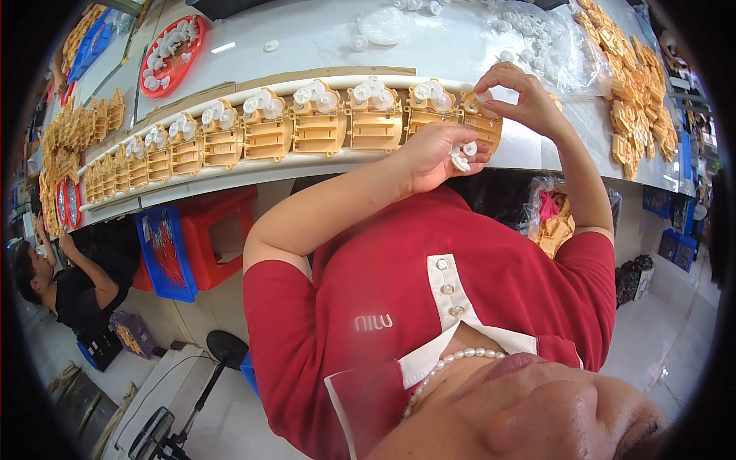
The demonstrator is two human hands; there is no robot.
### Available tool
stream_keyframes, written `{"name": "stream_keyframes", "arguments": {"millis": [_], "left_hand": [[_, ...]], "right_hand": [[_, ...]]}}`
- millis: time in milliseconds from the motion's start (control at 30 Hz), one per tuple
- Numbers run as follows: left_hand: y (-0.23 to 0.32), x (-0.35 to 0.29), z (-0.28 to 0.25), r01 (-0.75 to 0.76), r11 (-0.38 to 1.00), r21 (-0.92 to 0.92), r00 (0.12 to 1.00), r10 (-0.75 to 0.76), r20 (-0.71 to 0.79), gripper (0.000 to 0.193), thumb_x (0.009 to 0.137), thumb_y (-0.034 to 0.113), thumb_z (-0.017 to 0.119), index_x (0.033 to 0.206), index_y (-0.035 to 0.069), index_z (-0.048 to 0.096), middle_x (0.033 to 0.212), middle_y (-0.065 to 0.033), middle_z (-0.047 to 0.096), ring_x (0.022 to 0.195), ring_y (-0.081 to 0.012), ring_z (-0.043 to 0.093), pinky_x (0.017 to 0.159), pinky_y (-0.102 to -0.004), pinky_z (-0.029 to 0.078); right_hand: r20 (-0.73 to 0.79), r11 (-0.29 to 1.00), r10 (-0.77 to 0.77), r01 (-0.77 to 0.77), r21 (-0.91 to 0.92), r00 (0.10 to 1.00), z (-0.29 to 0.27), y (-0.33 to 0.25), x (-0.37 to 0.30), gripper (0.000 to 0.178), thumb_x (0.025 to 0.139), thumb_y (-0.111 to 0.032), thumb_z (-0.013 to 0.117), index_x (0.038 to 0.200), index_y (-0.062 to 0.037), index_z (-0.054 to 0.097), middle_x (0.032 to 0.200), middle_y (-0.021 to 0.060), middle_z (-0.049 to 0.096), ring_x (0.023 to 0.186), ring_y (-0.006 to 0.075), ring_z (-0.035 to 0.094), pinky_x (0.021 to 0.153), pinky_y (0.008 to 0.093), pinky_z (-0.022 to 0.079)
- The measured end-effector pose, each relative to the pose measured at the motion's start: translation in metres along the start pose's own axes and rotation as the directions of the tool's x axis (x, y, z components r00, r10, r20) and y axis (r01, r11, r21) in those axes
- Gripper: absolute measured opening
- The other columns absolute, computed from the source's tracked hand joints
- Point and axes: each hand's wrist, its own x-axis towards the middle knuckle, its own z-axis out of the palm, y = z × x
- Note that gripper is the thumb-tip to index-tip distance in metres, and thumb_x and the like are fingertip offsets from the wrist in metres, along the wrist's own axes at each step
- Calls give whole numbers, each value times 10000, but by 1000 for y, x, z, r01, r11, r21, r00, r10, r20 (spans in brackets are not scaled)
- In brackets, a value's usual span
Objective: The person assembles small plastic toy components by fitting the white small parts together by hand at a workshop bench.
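Head view: the person is looking down on the white tabletop point(291, 47), where a row of yellow-orange plastic housings point(318, 136) is standing side by side.
Right grip: the right hand point(530, 98) is pinching a small white round plastic part point(484, 96); thumb and forefinger are clamping on it, although its shape is partly hidden.
Left grip: the left hand point(438, 156) is holding several small white plastic gears point(460, 163) loosely, between the thumb and half-curled fingers.
End housing: the rightmost yellow-orange housing point(486, 135) is lying directly under both hands, its long axis running from the far side of the tabletop toward the person.
Nearer hand: the right fingertips are hovering over its far end, with the part; I cannot tell whether they are touching it. The left hand is covering its near left edge.
Right side: a heap of loose yellow-orange housings point(640, 100) is lying well apart.
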Motion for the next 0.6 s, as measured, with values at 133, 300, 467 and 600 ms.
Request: {"name": "stream_keyframes", "arguments": {"millis": [133, 300, 467, 600], "left_hand": [[-3, 5, 0, -1, 1000, -2, 1000, 1, -13, 297, 912, 119, 484, 1143, -68, 471, 1080, -211, 562, 1022, -300, 577, 872, -396, 490], [-8, 8, 3, -9, 1000, -8, 1000, 9, -11, 292, 909, 121, 491, 1141, -55, 480, 1076, -189, 565, 1008, -287, 580, 864, -391, 491], [-11, 11, 3, -10, 1000, -15, 1000, 10, -1, 293, 906, 119, 494, 1147, -48, 480, 1073, -177, 565, 1004, -279, 578, 854, -385, 493], [-13, 14, 0, -13, 1000, -13, 1000, 13, 1, 289, 902, 118, 503, 1139, -46, 480, 1073, -176, 561, 1007, -280, 577, 850, -387, 494]], "right_hand": [[16, 998, -41, 42, -57, 999, -1, 1, 1, 196, 745, -101, 665, 939, -78, 653, 922, 23, 635, 947, 201, 530, 872, 328, 422], [32, 1000, -2, 3, -27, 999, -5, 4, -2, 229, 749, -101, 665, 977, -74, 661, 946, 32, 640, 951, 199, 542, 878, 325, 426], [27, 991, 90, -93, 95, 996, -2, 11, -5, 238, 767, -95, 655, 1004, -69, 660, 990, 48, 636, 988, 193, 558, 923, 321, 414], [31, 987, 93, -96, 126, 995, 3, 15, -6, 230, 769, -87, 651, 999, -72, 661, 988, 59, 633, 981, 193, 562, 920, 318, 418]]}}
